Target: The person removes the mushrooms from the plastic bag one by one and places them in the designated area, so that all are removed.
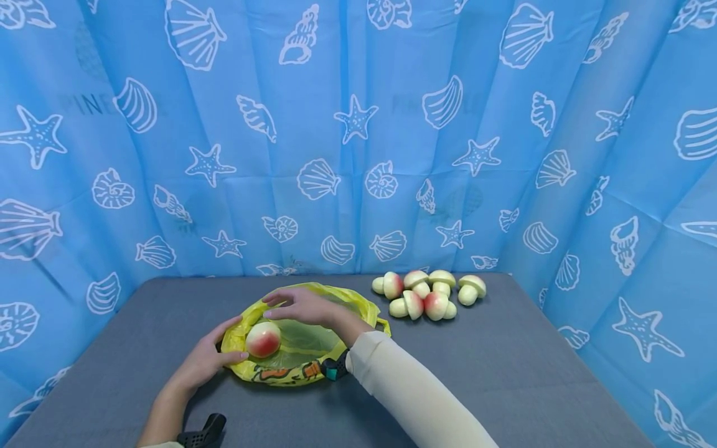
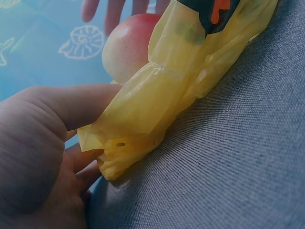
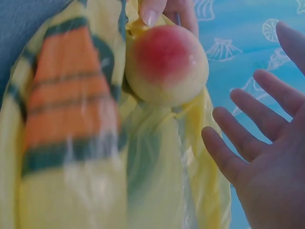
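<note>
A yellow plastic bag (image 1: 313, 339) lies on the grey table with its mouth spread wide. Within its left part is a round, cream-and-red toy (image 1: 263, 340), coloured like the mushroom caps nearby; any stem is hidden. My left hand (image 1: 204, 358) grips the bag's left rim, the thumb on one side and fingers on the other, as the left wrist view shows beside the bag edge (image 2: 128, 129). Over the bag's far side, my right hand (image 1: 305, 306) hovers just beyond the round toy. In the right wrist view its fingers (image 3: 248, 138) are spread and hold nothing.
Several toy mushrooms (image 1: 413, 305), cream with some red caps, lie grouped at the table's back right. A blue curtain (image 1: 358, 155) with white shell prints hangs behind the grey table (image 1: 476, 373). Bands with small devices (image 1: 204, 432) are on both wrists.
</note>
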A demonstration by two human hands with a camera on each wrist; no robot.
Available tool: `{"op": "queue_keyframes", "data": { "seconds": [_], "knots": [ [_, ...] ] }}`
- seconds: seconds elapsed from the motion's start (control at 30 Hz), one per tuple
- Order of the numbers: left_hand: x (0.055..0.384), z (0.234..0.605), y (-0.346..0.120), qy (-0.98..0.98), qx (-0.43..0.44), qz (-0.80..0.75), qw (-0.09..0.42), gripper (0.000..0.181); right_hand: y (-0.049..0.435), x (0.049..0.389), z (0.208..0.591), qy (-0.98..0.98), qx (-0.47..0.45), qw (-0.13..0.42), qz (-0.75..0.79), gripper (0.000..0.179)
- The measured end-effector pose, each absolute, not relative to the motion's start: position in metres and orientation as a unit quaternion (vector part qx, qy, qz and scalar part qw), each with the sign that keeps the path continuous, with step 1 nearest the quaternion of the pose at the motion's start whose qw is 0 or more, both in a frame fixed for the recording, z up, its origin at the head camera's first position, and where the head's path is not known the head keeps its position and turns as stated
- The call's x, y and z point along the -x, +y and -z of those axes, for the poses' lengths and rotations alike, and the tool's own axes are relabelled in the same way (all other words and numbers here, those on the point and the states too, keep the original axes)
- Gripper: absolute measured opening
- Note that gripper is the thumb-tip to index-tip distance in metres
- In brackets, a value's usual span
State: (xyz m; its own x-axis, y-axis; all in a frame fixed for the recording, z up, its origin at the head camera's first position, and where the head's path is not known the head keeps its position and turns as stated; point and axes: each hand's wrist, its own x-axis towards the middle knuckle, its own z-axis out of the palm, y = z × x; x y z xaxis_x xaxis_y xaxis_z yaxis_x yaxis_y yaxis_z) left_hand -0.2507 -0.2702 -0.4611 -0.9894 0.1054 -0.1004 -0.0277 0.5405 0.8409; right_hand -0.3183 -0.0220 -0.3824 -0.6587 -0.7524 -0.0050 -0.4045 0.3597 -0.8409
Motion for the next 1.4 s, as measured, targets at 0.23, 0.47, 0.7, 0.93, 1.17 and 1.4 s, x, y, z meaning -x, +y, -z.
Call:
{"op": "queue_keyframes", "data": {
  "seconds": [0.23, 0.47, 0.7, 0.93, 1.17, 1.4],
  "knots": [
    [0.250, 0.462, -0.271, 0.877, -0.019, -0.476, 0.071, 0.090, -0.035, 0.317, 0.386, 0.788, 0.354, 0.200, 0.462, 0.044],
    [0.251, 0.461, -0.270, 0.876, -0.021, -0.476, 0.070, 0.089, -0.045, 0.320, 0.393, 0.788, 0.352, 0.213, 0.458, 0.044],
    [0.251, 0.461, -0.270, 0.875, -0.020, -0.477, 0.074, 0.089, -0.049, 0.319, 0.399, 0.800, 0.374, 0.244, 0.400, 0.046],
    [0.251, 0.461, -0.272, 0.873, -0.024, -0.482, 0.070, 0.090, -0.051, 0.315, 0.399, 0.825, 0.382, 0.244, 0.337, 0.041],
    [0.251, 0.462, -0.272, 0.875, -0.021, -0.478, 0.067, 0.092, -0.050, 0.313, 0.396, 0.842, 0.413, 0.213, 0.275, 0.041],
    [0.250, 0.463, -0.271, 0.876, -0.024, -0.477, 0.070, 0.090, -0.044, 0.311, 0.396, 0.847, 0.412, 0.216, 0.257, 0.041]
  ]
}}
